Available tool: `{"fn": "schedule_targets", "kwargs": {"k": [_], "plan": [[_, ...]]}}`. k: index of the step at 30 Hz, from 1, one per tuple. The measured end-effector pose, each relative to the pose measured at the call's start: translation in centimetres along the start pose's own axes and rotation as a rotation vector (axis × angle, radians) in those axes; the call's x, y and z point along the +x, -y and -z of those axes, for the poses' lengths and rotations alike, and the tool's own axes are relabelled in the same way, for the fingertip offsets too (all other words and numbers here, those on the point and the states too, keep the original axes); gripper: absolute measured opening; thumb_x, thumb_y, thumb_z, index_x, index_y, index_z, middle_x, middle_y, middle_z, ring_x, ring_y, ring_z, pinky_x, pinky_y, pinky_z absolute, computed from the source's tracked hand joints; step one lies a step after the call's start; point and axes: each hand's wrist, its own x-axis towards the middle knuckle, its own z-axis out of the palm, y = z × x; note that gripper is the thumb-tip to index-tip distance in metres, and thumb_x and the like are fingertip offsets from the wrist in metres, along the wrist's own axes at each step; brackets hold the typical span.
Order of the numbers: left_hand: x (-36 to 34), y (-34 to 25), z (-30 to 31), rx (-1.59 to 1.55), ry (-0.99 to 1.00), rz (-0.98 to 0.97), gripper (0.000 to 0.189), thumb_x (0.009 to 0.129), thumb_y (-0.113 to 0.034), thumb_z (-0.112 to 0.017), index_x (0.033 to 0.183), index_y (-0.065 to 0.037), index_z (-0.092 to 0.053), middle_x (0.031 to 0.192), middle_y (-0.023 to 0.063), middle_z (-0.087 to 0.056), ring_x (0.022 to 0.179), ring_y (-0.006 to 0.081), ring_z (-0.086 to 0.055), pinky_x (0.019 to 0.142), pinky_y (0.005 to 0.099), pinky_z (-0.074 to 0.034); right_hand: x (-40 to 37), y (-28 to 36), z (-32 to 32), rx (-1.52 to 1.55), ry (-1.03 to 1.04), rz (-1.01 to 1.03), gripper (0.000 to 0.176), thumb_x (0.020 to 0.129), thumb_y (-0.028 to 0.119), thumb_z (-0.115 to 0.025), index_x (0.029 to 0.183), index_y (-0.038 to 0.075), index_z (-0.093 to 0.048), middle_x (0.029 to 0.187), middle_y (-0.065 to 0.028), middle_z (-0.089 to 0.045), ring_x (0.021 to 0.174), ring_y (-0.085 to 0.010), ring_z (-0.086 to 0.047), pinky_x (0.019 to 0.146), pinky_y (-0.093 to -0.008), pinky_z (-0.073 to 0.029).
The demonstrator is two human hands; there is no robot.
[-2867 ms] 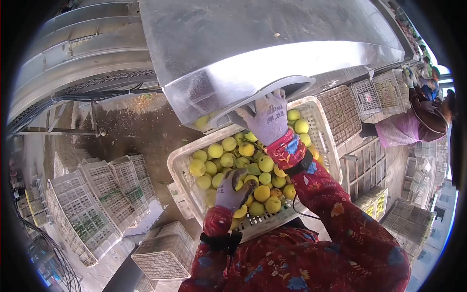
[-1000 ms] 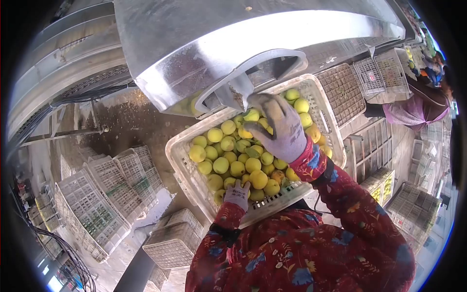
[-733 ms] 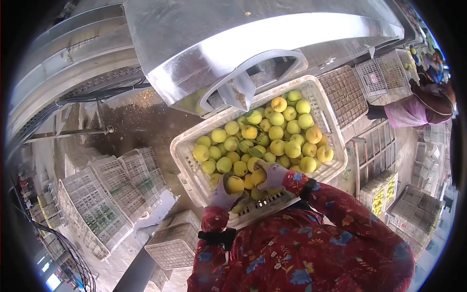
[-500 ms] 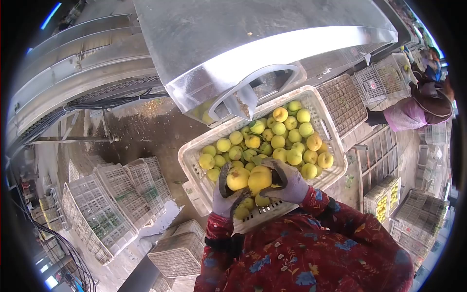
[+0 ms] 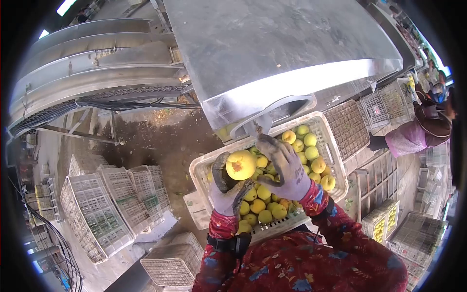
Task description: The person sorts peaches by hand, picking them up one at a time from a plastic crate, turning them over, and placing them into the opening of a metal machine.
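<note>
A yellow fruit (image 5: 241, 165) with a brownish patch sits in my left hand (image 5: 225, 191), the gloved fingers wrapped round its side and underside. My right hand (image 5: 289, 171), also gloved, is just to the right with fingers apart and nothing held in them. Both hands are over a white plastic crate (image 5: 336, 141) of yellow-green fruits (image 5: 263, 192); the hands hide part of the pile. At the crate's far edge is the curved metal outlet (image 5: 277, 114) of a machine.
A large metal machine (image 5: 287, 39) fills the top. Stacked crates (image 5: 97, 209) stand at the left, another crate (image 5: 170, 265) at the lower left. Right of mine lies a brownish crate (image 5: 346, 127). A person (image 5: 413, 131) in a pink garment is at the far right.
My right hand has let go of its fruit and opened, moving slightly up. My left hand keeps its fruit, now raised and turned. The view has shifted a little.
</note>
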Motion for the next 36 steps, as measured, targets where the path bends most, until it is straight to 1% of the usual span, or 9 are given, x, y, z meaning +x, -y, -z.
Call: {"fn": "schedule_targets", "kwargs": {"k": [6,8,10,14,19,21,27,30,36], "plan": [[1.6,1.4,-0.7,-0.289,0.154,0.046,0.072,0.092,0.005,-0.059,0.155,-0.004,-0.024,0.155,0.0118,-0.034,0.131,0.0226,-0.047,0.104,0.0353,-0.047,-0.1,-2.0,-3.3,-0.010,-0.392,-0.225,0.068,0.071,0.025,-0.083,0.126,0.004,-0.049,0.124,-0.0209,-0.054,0.109,-0.0414,-0.054,0.091,-0.0493,-0.047],[2.0,3.7,5.5,0.112,-0.060,0.206,0.065,0.093,-0.009,-0.061,0.152,-0.008,-0.033,0.153,0.0154,-0.037,0.133,0.0269,-0.046,0.107,0.0415,-0.044,3.0,-5.1,-4.3,-0.147,-0.257,-0.453,0.073,0.070,0.031,-0.085,0.126,0.002,-0.049,0.122,-0.0239,-0.053,0.107,-0.0420,-0.055,0.088,-0.0494,-0.048],[2.2,6.0,9.5,1.051,-0.026,0.363,0.075,0.087,-0.025,-0.070,0.152,-0.011,-0.034,0.152,0.0159,-0.037,0.139,0.0327,-0.038,0.110,0.0485,-0.039,6.0,-7.5,-7.2,-0.451,-0.403,-0.201,0.072,0.069,0.031,-0.086,0.123,0.000,-0.050,0.120,-0.0260,-0.054,0.103,-0.0421,-0.057,0.084,-0.0488,-0.049],[1.8,12.3,8.2,1.904,0.266,0.632,0.078,0.076,-0.037,-0.077,0.146,-0.024,-0.045,0.154,0.0163,-0.034,0.140,0.0433,-0.033,0.113,0.0590,-0.029,1.9,-6.0,-3.8,-0.063,-0.397,-0.287,0.057,0.072,0.019,-0.083,0.117,-0.002,-0.055,0.114,-0.0213,-0.056,0.102,-0.0364,-0.060,0.082,-0.0480,-0.050],[4.0,14.2,8.6,2.106,0.650,0.802,0.086,0.070,-0.044,-0.081,0.146,-0.034,-0.042,0.159,0.0120,-0.025,0.143,0.0467,-0.026,0.112,0.0688,-0.023,-9.6,-7.9,-10.1,-0.441,0.994,-0.199,0.060,0.074,0.039,-0.077,0.123,0.012,-0.057,0.125,-0.0137,-0.054,0.112,-0.0312,-0.054,0.092,-0.0489,-0.045],[4.8,14.2,8.7,2.205,0.762,0.781,0.092,0.066,-0.051,-0.083,0.147,-0.035,-0.041,0.158,0.0110,-0.027,0.140,0.0477,-0.030,0.111,0.0645,-0.030,-10.8,-9.1,-12.7,-0.458,1.041,-0.132,0.064,0.071,0.040,-0.079,0.124,0.012,-0.057,0.127,-0.0131,-0.053,0.115,-0.0325,-0.053,0.093,-0.0507,-0.044],[4.1,12.5,12.0,2.126,0.483,0.516,0.095,0.063,-0.061,-0.082,0.144,-0.029,-0.044,0.147,0.0101,-0.044,0.127,0.0451,-0.044,0.103,0.0521,-0.043,-9.9,-9.1,-6.1,0.347,0.594,-0.541,0.071,0.070,0.024,-0.085,0.130,0.005,-0.054,0.128,-0.0120,-0.056,0.112,-0.0279,-0.061,0.094,-0.0390,-0.050],[3.9,12.0,10.4,2.139,0.683,0.596,0.091,0.067,-0.056,-0.082,0.144,-0.029,-0.044,0.143,0.0108,-0.047,0.130,0.0448,-0.041,0.098,0.0523,-0.046,-8.3,-6.3,-2.5,1.140,0.230,-0.884,0.067,0.074,0.014,-0.084,0.132,0.003,-0.052,0.126,-0.0086,-0.055,0.111,-0.0204,-0.059,0.097,-0.0346,-0.050],[0.7,10.2,10.8,0.297,0.128,0.293,0.080,0.079,-0.025,-0.081,0.144,-0.004,-0.038,0.132,0.0102,-0.056,0.116,0.0213,-0.059,0.099,0.0342,-0.049,-7.5,-5.5,-3.9,0.782,-0.108,-0.542,0.071,0.074,0.012,-0.085,0.132,0.003,-0.044,0.135,-0.0123,-0.049,0.109,-0.0167,-0.057,0.088,-0.0322,-0.053]]}}
